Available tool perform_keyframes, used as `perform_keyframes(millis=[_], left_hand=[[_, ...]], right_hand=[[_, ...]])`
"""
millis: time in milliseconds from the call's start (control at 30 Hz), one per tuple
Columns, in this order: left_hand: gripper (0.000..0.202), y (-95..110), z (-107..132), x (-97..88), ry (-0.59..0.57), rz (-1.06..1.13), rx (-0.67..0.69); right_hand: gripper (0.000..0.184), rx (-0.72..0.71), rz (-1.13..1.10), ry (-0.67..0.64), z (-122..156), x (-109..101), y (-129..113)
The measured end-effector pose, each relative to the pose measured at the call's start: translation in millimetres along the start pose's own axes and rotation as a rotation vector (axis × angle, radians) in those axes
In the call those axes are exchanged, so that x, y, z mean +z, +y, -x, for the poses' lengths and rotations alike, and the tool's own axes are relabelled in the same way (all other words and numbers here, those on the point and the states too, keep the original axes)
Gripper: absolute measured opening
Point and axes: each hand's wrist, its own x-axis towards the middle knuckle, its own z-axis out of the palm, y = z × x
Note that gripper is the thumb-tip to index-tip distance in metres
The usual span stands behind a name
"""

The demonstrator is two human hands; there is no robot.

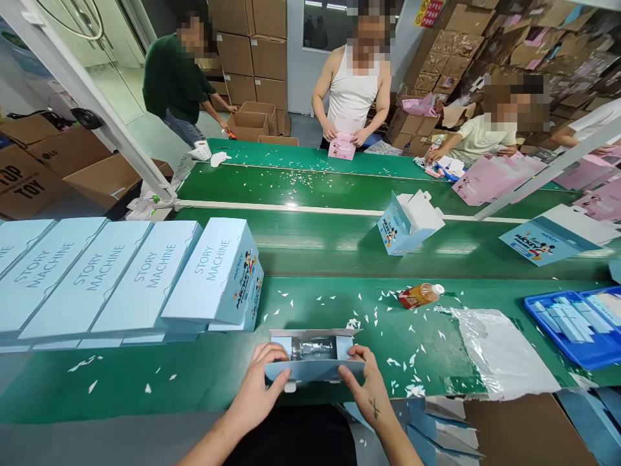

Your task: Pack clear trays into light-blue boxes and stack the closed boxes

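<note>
A light blue cardboard box (pixel 314 371) stands at the near edge of the green bench, its top flaps raised. Inside it, something in clear plastic (pixel 314 348) shows; its kind is hard to make out. My left hand (pixel 262 382) grips the box's left end, thumb on the near flap and fingers behind. At the right end my right hand (pixel 365 383) holds it the same way. Just beyond on the left sit rows of shut light blue boxes (pixel 213 272) lettered "STORY MACHINE".
White paper scraps litter the green bench (pixel 310 298). A drink bottle (pixel 421 295) lies right of centre, near a plastic sheet (pixel 499 349) and a blue tray (pixel 557 343). Open boxes (pixel 410 223) stand on the belt. Across it several people (pixel 356 84) work.
</note>
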Motion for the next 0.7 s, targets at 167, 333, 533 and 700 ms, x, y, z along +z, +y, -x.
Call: perform_keyframes(millis=[167,333,533,700], left_hand=[[0.024,-19,-2,10.9,0.123,-0.031,-0.059],[0.048,-48,-16,32.1,0.359,0.076,-0.292],[0.026,-49,-18,26.0,0.253,0.072,0.015],[0.027,-41,-14,-8.0,-0.081,-0.131,0.420]], right_hand=[[0.036,-0.020,0.111,0.080,-5,8,10],[0.048,-0.014,0.193,0.266,-16,22,19],[0.033,-0.133,-0.095,0.113,-21,18,12],[0.028,-0.254,-0.144,-0.092,-18,-5,23]])
